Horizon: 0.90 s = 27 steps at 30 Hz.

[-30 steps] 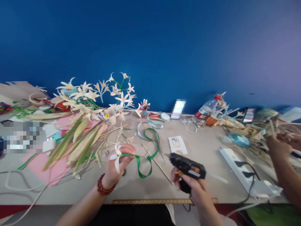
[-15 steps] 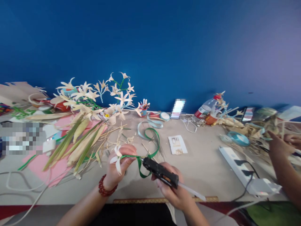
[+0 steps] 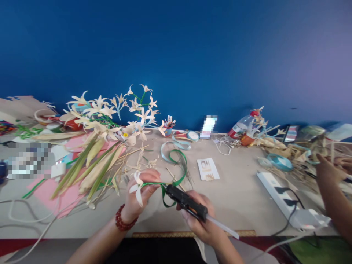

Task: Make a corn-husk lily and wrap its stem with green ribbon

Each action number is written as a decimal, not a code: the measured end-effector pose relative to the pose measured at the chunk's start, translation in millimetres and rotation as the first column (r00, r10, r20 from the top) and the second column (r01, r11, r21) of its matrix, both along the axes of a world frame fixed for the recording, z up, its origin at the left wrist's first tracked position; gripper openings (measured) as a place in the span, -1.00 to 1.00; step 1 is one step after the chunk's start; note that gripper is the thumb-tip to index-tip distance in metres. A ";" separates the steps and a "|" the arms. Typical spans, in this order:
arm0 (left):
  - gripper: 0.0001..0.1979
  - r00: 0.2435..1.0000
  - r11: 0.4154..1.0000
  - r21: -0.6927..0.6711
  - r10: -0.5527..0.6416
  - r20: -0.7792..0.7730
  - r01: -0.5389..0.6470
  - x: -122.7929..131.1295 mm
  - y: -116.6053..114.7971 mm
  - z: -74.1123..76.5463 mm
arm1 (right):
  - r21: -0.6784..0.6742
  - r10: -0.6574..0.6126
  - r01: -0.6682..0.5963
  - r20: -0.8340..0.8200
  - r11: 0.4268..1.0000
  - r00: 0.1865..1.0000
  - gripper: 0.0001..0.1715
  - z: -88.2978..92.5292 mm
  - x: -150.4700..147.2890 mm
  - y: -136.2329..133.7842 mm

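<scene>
My left hand pinches a white flower by its stem, which is wrapped in green ribbon. The stem points right, towards the nozzle of a black glue gun. My right hand is closed around that glue gun; a clear glue stick pokes out of its back end. From the stem, a loose green ribbon loops down and trails back over the table. Whether the nozzle touches the stem or only the ribbon beside it, I cannot tell.
Corn husks lie on pink paper at left, below finished white flowers. A white power strip with plugged cords sits at right. Beyond it another person's hand is over husk scraps. A phone leans against the blue wall.
The glue gun has shifted very slightly left along the stem. My left hand keeps its hold on the flower, almost unmoved.
</scene>
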<state>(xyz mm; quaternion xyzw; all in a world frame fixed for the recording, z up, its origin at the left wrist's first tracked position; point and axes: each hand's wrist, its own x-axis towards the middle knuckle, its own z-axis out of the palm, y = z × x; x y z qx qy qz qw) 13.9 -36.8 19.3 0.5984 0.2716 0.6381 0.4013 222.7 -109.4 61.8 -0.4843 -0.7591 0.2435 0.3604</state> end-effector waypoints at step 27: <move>-0.93 0.999 0.994 -0.107 0.020 -0.029 -0.024 -0.2 -4.5 3.9 | 0.063 -0.021 0.018 0.052 0.998 0.998 -0.92 -5.3 -1.6 0.7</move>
